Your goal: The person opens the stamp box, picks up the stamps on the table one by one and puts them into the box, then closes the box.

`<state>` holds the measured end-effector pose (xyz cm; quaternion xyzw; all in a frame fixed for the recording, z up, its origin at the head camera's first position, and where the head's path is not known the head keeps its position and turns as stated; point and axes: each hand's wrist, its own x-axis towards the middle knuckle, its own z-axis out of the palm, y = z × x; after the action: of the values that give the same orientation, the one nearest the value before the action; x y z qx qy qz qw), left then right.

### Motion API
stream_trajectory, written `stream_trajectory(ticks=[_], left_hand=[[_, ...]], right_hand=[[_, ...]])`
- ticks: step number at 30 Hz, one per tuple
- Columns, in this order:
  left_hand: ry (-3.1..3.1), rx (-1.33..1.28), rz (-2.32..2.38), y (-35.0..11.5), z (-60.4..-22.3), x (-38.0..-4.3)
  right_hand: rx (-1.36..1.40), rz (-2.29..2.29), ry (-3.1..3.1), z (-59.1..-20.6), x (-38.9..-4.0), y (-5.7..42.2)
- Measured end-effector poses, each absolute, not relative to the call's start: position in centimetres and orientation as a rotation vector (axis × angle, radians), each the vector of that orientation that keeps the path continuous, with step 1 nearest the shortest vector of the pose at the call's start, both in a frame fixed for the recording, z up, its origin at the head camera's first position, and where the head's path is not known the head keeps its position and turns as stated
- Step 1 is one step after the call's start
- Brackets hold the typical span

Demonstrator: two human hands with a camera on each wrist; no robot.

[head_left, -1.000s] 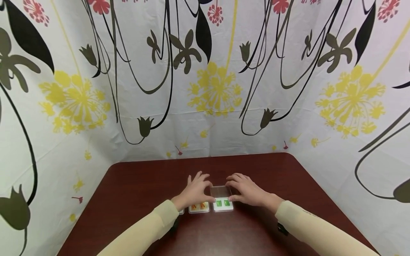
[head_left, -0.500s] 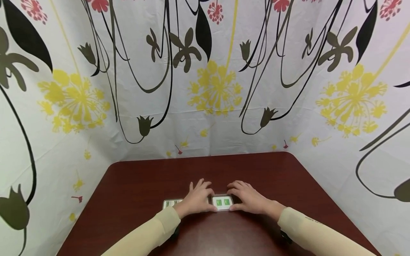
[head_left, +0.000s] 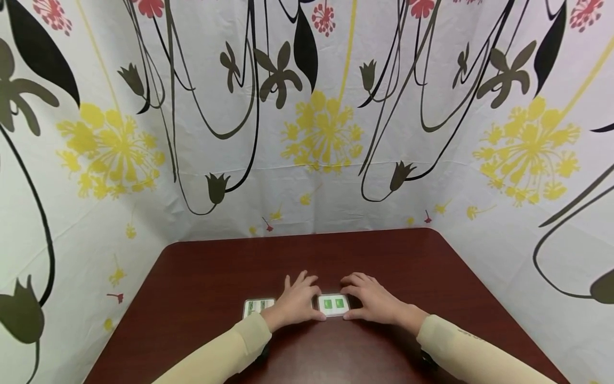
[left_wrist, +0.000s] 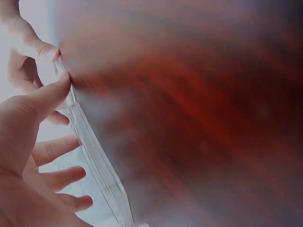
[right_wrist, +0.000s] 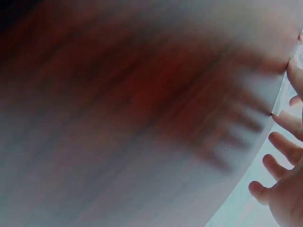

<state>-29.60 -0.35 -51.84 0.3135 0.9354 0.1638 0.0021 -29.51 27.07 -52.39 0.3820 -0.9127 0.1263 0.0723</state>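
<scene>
A small clear plastic case (head_left: 333, 304) with two green squares on white lies flat on the table, its lid down. At its left end my left hand (head_left: 295, 301) holds it, thumb on the near corner and index finger on the far one. My right hand (head_left: 374, 300) grips the right end in the same way, thumb in front and index finger behind. In the left wrist view the left thumb (left_wrist: 53, 92) presses the case's near edge, close to the right thumb (left_wrist: 47, 51). The right wrist view shows the right hand (right_wrist: 286, 177) only partly, at the frame's edge.
Left of the left hand lies another clear case (head_left: 259, 305) with green-and-white contents. A neighbouring case's edge (left_wrist: 102, 165) runs under the left fingers; the left hand covers it in the head view. The dark red table (head_left: 230, 272) meets a flowered curtain (head_left: 312, 202) behind.
The case's raised clear lid has come down flat over the green squares. Both hands have lowered slightly toward me with it. The orange-filled case is now hidden behind the left hand.
</scene>
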Motion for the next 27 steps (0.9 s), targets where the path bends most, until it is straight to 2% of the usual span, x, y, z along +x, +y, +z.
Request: stream_trajectory(ticks=[14, 27], left_hand=[[2.967, 0.866, 0.526, 0.7, -50.8, -29.1], [2.959, 0.767, 0.574, 0.7, -51.5, -27.8]], right_hand=[[1.018, 0.465, -2.845, -51.4, -29.1, 26.4], [0.872, 0.458, -2.907, -51.7, -27.6, 25.7]])
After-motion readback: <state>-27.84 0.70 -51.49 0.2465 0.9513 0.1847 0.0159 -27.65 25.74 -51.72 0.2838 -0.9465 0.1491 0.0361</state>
